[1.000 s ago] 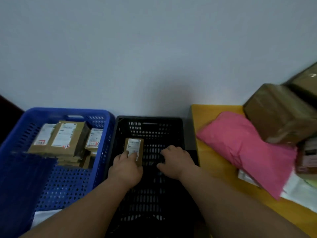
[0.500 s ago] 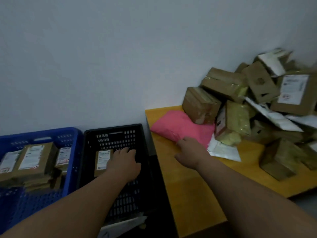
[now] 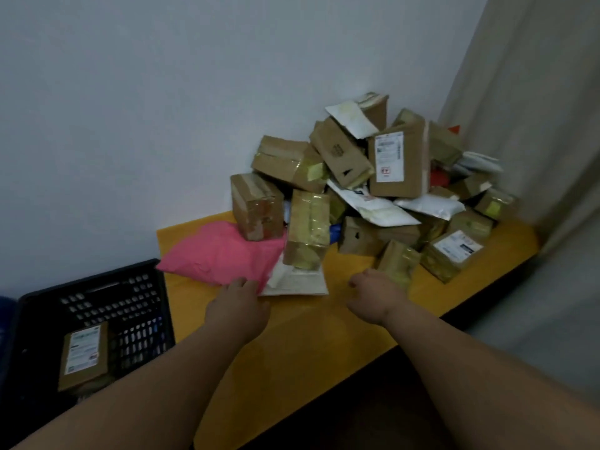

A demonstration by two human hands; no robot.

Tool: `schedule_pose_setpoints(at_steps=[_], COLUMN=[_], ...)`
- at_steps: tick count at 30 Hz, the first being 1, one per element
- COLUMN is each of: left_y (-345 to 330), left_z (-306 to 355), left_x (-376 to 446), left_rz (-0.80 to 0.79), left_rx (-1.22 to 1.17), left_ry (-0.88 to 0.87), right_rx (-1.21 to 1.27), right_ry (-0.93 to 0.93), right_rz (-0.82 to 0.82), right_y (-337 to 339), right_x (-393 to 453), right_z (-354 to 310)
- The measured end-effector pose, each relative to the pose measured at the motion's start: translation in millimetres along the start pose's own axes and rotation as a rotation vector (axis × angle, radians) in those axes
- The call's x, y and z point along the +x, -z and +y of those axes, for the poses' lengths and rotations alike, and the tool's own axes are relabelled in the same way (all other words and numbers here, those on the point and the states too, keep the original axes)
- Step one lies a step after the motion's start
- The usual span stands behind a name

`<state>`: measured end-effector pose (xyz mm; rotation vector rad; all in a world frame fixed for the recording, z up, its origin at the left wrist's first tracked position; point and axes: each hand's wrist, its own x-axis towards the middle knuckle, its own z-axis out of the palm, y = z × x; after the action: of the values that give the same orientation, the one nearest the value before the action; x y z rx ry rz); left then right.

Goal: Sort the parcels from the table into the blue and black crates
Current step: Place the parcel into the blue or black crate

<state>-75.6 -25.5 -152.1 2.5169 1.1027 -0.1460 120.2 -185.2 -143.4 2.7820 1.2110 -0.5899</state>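
Two hands (image 3: 238, 308) (image 3: 373, 295) out, one black crate (image 3: 42, 306) with one box (image 3: 85, 354) inside, one pink bag (image 3: 217, 254), and a pile (image 3: 373, 190) of boxes and white mailers too jumbled to count.

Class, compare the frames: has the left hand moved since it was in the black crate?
Yes: the left hand has left the black crate, rightward to the pink parcel.

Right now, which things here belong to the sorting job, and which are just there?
Job:
parcel pile
pink mailer
white mailer
black crate holding a labelled box
left hand
right hand

Just there:
yellow table
wall
curtain
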Motion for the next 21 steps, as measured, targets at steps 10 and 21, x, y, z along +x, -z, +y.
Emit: schedule_pose_setpoints(at_steps=[10, 21], left_y=[-52.5, -84.4], left_z=[124.9, 191.6], left_x=[42.7, 117.3], left_rz=[-0.117, -0.286], left_rx=[-0.072, 0.045], left_ry=[-0.088, -0.206], right_rx=[0.059, 0.118], right_ry=[-0.089, -0.195], right_rz=[0.007, -0.046], right_y=[11.0, 1.2], right_x=[37.9, 82.2], right_z=[110.4, 172.4])
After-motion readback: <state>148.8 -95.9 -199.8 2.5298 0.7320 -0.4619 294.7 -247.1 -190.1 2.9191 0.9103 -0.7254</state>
